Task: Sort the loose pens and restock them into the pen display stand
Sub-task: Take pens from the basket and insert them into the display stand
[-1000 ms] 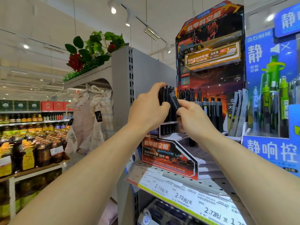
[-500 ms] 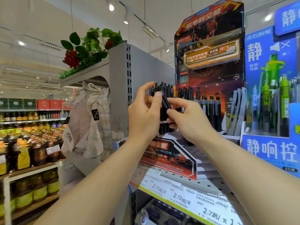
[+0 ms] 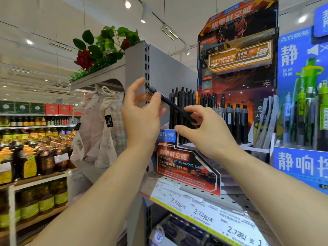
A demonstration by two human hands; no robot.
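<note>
A black pen (image 3: 171, 104) slants from upper left to lower right in front of the pen display stand (image 3: 186, 166). My left hand (image 3: 142, 119) holds its upper end under the fingertips, thumb raised and apart. My right hand (image 3: 205, 134) pinches its lower end with the index finger over it. Behind the pen, a cluster of black pens (image 3: 182, 103) stands upright in the stand's left slot. More black and grey pens (image 3: 236, 119) fill the slots to the right.
A blue display with green pens (image 3: 305, 107) stands at the right. Price labels (image 3: 204, 213) line the shelf edge below. A grey shelf upright (image 3: 136, 68) is just left of my hands, with cloth bags (image 3: 104, 125) hanging beyond and bottles (image 3: 35, 157) at far left.
My hands have drawn apart along the pen. It has swung from steep to a longer slant, and my left hand has spread its fingers and lifted its thumb.
</note>
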